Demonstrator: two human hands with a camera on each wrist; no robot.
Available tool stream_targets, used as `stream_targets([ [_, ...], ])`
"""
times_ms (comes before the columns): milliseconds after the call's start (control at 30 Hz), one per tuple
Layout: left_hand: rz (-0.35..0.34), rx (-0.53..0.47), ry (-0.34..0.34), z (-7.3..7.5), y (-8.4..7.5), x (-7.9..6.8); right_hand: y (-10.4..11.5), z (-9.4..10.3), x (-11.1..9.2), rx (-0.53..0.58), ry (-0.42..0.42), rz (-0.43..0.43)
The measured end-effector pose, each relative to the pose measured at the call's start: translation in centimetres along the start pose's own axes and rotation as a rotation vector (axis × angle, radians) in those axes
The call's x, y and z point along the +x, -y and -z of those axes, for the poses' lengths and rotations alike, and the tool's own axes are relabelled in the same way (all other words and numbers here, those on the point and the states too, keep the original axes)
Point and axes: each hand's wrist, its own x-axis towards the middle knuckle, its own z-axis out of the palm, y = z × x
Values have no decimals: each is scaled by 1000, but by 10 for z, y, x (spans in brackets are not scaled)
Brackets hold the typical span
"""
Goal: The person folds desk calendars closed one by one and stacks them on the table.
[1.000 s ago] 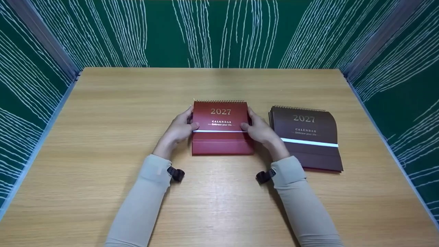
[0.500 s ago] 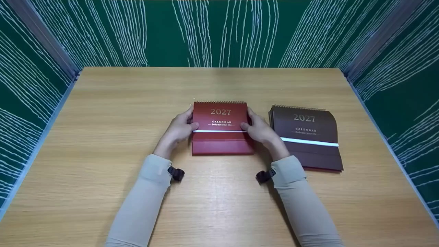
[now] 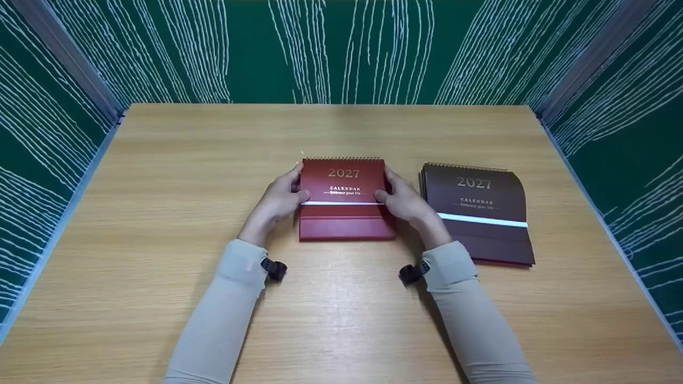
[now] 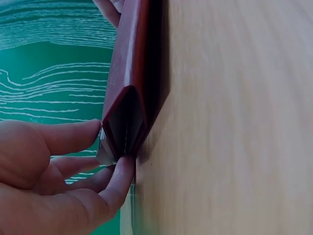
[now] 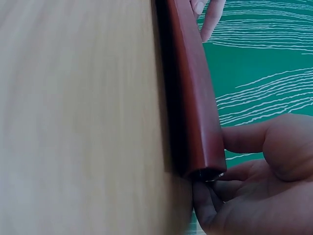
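A red spiral-bound 2027 desk calendar (image 3: 344, 178) with a pale band across its front lies in the middle of the table. My left hand (image 3: 280, 197) grips its left edge, thumb on the cover and fingers at the side and below. On the opposite edge my right hand (image 3: 405, 200) holds it the same way, thumb on the cover near the band. In the left wrist view the folded stand of the red calendar (image 4: 129, 98) shows a hollow end, with fingertips close by it. From the right wrist view, its red lower fold (image 5: 203, 122) runs close over the table.
To the right, beside my right forearm, a dark brown 2027 desk calendar (image 3: 475, 202) with a white band lies slightly turned, its cover's upper right corner curved. The wooden table (image 3: 160, 160) meets green panels (image 3: 256, 53) with white lines at the back and sides.
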Motion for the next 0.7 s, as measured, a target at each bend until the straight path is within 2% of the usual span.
stream_targets([
  [200,9,35,4,1,-2,-2,3,5,-2,65,12,11],
  [367,-40,116,-15,5,-10,-4,12,14,-7,134,21,31],
  [533,-106,241,-73,9,-18,-8,20,24,-17,74,-15,48],
  [700,-124,309,-112,11,-22,-13,25,32,-25,-28,-74,78],
])
